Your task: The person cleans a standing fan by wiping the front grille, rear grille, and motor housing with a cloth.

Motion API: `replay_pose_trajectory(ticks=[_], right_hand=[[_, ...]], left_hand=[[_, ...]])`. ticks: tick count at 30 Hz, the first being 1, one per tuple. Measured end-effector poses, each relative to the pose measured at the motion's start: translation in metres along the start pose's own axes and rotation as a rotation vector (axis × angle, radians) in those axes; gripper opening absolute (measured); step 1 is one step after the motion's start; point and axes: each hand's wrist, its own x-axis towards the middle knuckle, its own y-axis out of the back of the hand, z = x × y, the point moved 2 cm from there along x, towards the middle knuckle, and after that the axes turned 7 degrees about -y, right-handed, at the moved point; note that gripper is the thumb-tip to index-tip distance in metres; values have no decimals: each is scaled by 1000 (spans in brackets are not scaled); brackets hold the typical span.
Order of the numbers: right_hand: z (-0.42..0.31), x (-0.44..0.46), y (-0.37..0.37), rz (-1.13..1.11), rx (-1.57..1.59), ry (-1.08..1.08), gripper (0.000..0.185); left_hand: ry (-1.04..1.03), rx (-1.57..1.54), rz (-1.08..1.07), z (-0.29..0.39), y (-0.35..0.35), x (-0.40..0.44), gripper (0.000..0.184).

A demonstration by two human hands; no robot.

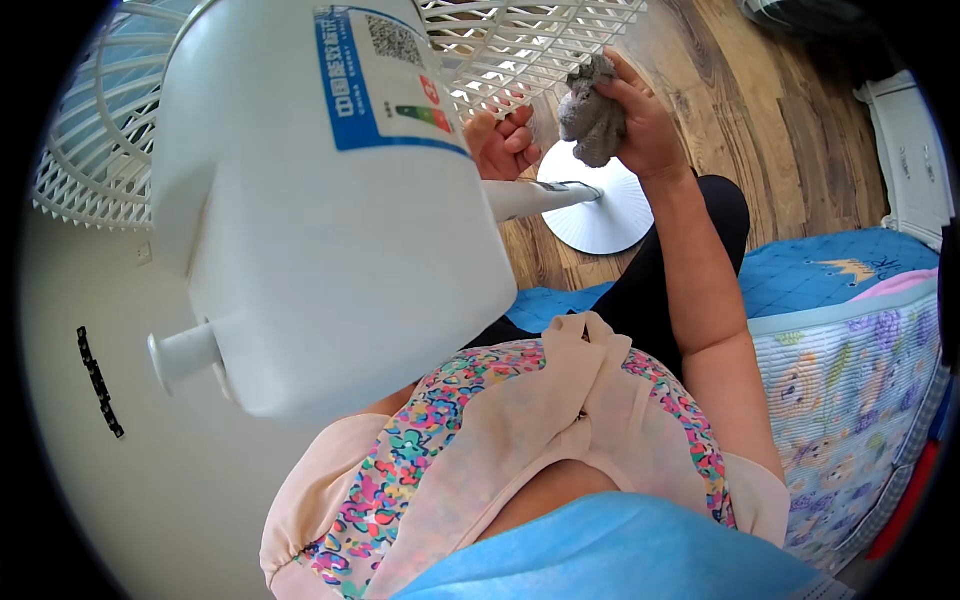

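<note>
A white standing fan fills the left and upper middle of the head view, its motor housing (340, 260) close to me. The housing carries a blue and white energy label (392, 85) and a knob (183, 357) at its lower left. Behind the housing, my left hand (505, 145) has its fingers curled at the lower edge of the white fan grille (540, 45); the left forearm is mostly hidden. My right hand (650, 125) is closed around a crumpled grey cloth (595, 112), just below the grille's right side.
The fan's pole (535, 198) runs to a round white base (600, 205) on the wood floor (800, 130). Blue bedding (800, 280) and a patterned quilt (850, 400) lie at the right. A white cabinet (910, 150) stands beyond; a pale wall is at left.
</note>
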Motion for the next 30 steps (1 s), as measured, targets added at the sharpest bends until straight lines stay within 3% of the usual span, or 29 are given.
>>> replay_pose_trajectory(ticks=[12,14,15,18,24,30], right_hand=[[-11,-5,-10,-38,-44,-36,34],[-11,-13,-27,-258,-315,-31,28],[-1,-11,-31,-387,-303,-148,25],[4,-9,-31,-240,-110,-204,28],[-15,8,0,112,45,31,34],[-12,-2,-20,60,5,23,39]], left_hand=[[-21,-2,56,4,-4,1,59],[-29,-55,53,3,-2,3,60],[-27,-24,101,3,2,8,59],[-12,-27,70,3,4,7,59],[-8,23,1,3,-5,-1,63],[17,21,10,4,7,0,64]])
